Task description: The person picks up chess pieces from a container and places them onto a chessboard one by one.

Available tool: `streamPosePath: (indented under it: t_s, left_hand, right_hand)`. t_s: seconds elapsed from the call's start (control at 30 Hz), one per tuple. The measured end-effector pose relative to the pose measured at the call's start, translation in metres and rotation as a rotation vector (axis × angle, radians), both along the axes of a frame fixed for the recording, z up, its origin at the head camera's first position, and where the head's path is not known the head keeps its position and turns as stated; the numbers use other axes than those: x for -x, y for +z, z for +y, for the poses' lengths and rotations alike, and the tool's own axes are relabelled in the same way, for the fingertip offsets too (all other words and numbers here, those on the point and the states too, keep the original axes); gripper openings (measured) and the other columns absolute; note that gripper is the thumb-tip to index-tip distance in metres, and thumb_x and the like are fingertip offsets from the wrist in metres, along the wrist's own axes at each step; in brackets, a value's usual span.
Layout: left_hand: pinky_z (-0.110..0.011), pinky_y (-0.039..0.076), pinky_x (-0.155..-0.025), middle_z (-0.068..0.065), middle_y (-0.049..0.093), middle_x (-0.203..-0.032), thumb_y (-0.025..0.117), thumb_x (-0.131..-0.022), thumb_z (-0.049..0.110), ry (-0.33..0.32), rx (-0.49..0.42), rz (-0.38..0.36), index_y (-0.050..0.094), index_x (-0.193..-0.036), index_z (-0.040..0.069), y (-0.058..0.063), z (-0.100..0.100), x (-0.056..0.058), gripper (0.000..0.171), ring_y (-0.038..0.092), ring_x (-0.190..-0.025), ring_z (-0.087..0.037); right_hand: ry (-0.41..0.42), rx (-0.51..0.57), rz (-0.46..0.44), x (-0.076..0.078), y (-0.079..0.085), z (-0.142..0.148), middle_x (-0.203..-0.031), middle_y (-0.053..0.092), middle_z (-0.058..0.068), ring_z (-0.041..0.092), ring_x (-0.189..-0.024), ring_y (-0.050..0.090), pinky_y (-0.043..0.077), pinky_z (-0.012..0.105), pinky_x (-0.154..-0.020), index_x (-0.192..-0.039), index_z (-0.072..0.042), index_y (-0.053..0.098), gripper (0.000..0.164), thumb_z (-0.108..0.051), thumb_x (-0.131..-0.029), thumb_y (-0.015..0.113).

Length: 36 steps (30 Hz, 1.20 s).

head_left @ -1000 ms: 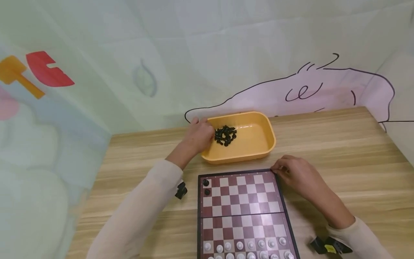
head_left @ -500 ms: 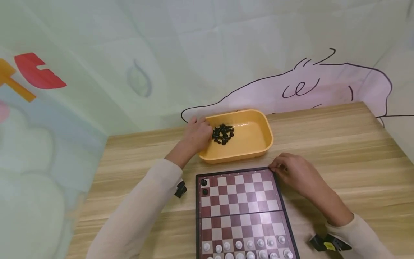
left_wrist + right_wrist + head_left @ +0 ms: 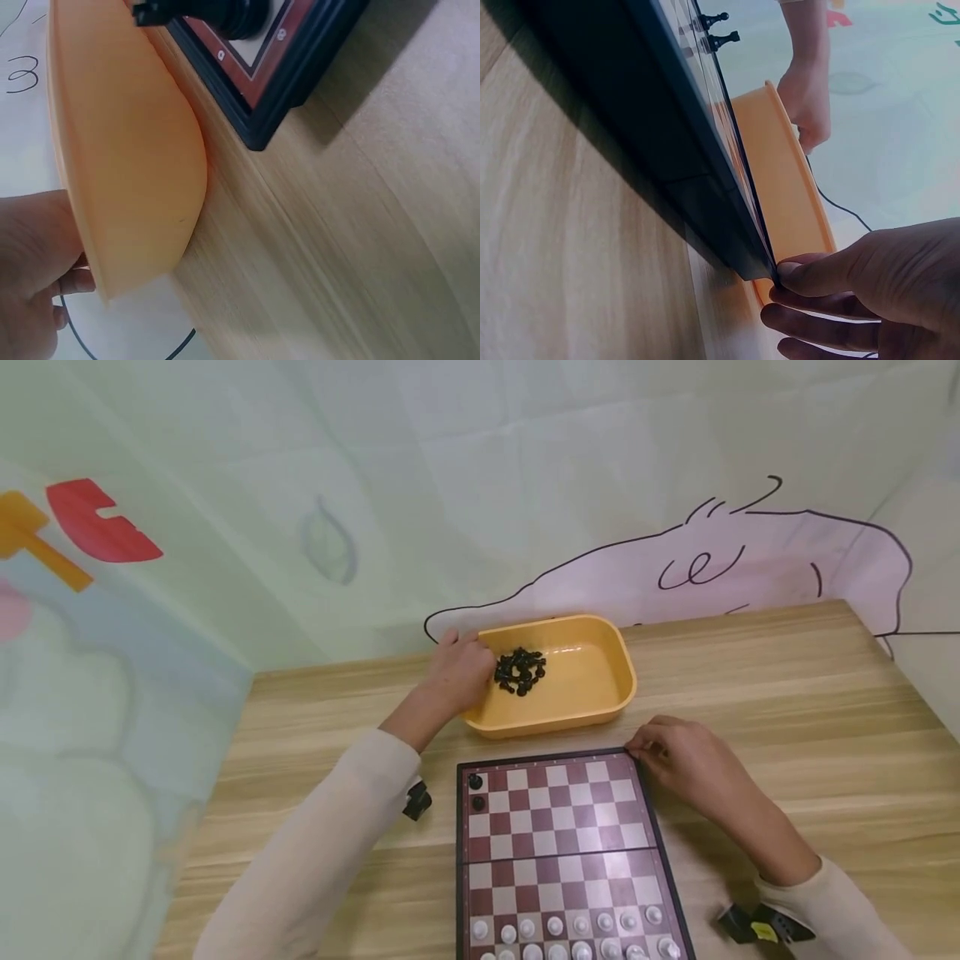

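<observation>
My left hand grips the left end of a yellow plastic tray, its fingers curled at the rim and partly hidden. Inside, right beside that hand, lies a pile of black chess pieces. With thumb and forefinger, my right hand pinches the far right corner of a chessboard; the other fingers hang loosely below it in the right wrist view. Two black pieces stand at the board's far left corner. White chess pieces line the near end in two rows.
The wooden table carries both the tray and the board. A wall covering with cartoon drawings rises directly behind the tray. The tray stands just beyond the board's far edge, with a narrow strip of table between.
The camera view has shifted slightly. Both hands, the tray and the chess pieces keep their places.
</observation>
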State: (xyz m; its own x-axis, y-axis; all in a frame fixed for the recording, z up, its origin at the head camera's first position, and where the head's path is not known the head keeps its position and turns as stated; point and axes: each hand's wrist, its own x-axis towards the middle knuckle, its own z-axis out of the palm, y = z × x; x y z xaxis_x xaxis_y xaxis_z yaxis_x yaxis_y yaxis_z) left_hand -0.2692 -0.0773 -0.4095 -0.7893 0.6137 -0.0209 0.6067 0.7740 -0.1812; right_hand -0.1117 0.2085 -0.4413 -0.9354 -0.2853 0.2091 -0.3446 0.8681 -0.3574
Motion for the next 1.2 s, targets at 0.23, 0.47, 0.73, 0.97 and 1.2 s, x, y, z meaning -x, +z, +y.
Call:
streamPosePath:
  t_s: [0.23, 0.47, 0.73, 0.97, 1.2]
  left_hand:
    - [-0.035, 0.025, -0.072, 0.008, 0.052, -0.066, 0.060, -0.078, 0.009, -0.025, -0.092, -0.013, 0.056, -0.061, 0.023, 0.004, -0.004, -0.004, 0.022, 0.038, -0.077, -0.018]
    - [-0.035, 0.026, -0.072, 0.010, 0.052, -0.068, 0.063, -0.080, 0.016, -0.030, -0.108, -0.002, 0.057, -0.065, 0.023, 0.010, -0.012, -0.008, 0.017, 0.039, -0.078, -0.017]
    - [-0.035, 0.025, -0.071, 0.011, 0.056, -0.074, 0.060, -0.080, 0.018, -0.053, -0.155, 0.033, 0.063, -0.075, 0.021, 0.013, -0.021, -0.015, 0.007, 0.040, -0.076, -0.017]
    - [-0.034, 0.026, -0.069, 0.009, 0.057, -0.077, 0.059, -0.080, 0.018, -0.093, -0.231, 0.102, 0.063, -0.079, 0.018, 0.011, -0.027, -0.020, 0.004, 0.039, -0.074, -0.015]
    - [-0.034, 0.029, -0.069, 0.005, 0.063, -0.085, 0.061, -0.082, 0.020, -0.124, -0.309, 0.127, 0.065, -0.086, 0.015, 0.010, -0.028, -0.022, 0.008, 0.044, -0.080, -0.015]
  right_hand:
    - [0.005, 0.004, 0.008, 0.000, 0.001, 0.001, -0.080, 0.063, -0.005, 0.012, -0.072, 0.057, 0.050, 0.034, -0.064, -0.084, -0.016, 0.070, 0.011, -0.008, -0.078, 0.073]
    - [0.010, 0.008, -0.001, 0.001, 0.002, -0.001, -0.081, 0.063, -0.005, 0.012, -0.072, 0.057, 0.050, 0.034, -0.064, -0.084, -0.016, 0.070, 0.011, -0.007, -0.078, 0.072]
    - [0.002, -0.003, -0.013, -0.001, 0.003, -0.001, -0.082, 0.063, -0.005, 0.013, -0.073, 0.057, 0.050, 0.034, -0.064, -0.084, -0.017, 0.070, 0.011, -0.008, -0.078, 0.072]
    - [0.008, -0.004, -0.006, 0.001, 0.003, -0.002, -0.081, 0.063, -0.005, 0.013, -0.072, 0.056, 0.049, 0.034, -0.064, -0.085, -0.016, 0.070, 0.010, -0.008, -0.079, 0.071]
    - [0.012, 0.006, -0.002, 0.000, 0.001, 0.000, -0.081, 0.064, -0.004, 0.013, -0.072, 0.057, 0.050, 0.034, -0.064, -0.084, -0.016, 0.070, 0.010, -0.007, -0.078, 0.071]
